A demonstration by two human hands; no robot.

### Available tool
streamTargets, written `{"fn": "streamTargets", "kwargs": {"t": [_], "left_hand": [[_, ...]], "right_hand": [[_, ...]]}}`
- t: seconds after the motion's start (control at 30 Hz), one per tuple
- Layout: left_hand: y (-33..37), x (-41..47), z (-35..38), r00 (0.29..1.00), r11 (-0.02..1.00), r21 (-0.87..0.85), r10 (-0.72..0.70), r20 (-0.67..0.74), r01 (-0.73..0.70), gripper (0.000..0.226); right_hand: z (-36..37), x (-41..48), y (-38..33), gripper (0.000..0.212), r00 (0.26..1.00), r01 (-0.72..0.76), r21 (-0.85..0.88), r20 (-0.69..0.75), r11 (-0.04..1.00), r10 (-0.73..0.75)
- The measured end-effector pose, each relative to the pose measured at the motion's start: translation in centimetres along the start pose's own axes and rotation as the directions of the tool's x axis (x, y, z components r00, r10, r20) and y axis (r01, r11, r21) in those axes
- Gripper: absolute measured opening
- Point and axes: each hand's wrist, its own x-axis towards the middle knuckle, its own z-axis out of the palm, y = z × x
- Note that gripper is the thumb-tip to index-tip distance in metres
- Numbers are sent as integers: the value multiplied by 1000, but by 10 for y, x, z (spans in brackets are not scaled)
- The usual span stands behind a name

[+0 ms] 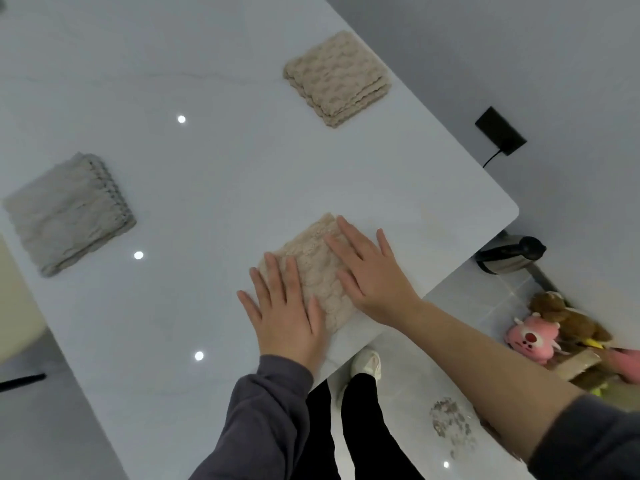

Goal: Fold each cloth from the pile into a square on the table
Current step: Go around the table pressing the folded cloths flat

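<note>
Left hand [287, 313] and right hand [374, 275] press (fingers straight) on cloth [311, 268]; grey stack [65, 213], beige stack [336, 77] beyond.

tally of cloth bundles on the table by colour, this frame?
Beige: 2 (pressed cloth under left hand and right hand; far stack)
Grey: 1 (grey bundle)
Total: 3

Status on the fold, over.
Hands open: left hand and right hand flat on beige cloth. Cloth folded, near table edge. Grey folded cloth and far beige cloth lie clear.
</note>
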Motion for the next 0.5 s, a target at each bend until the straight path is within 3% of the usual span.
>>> {"fn": "streamTargets", "kwargs": {"t": [0.17, 0.5], "left_hand": [[-2, 15, 5, 999, 998, 56, -29, -24, 30, 64], [-3, 20, 10, 1000, 991, 131, 9, -8, -8, 65]], "right_hand": [[1, 16, 6, 56, 994, 107, -46, 40, 993, -105], [14, 18, 6, 57, 994, 104, -127, 25, 986, -102]]}}
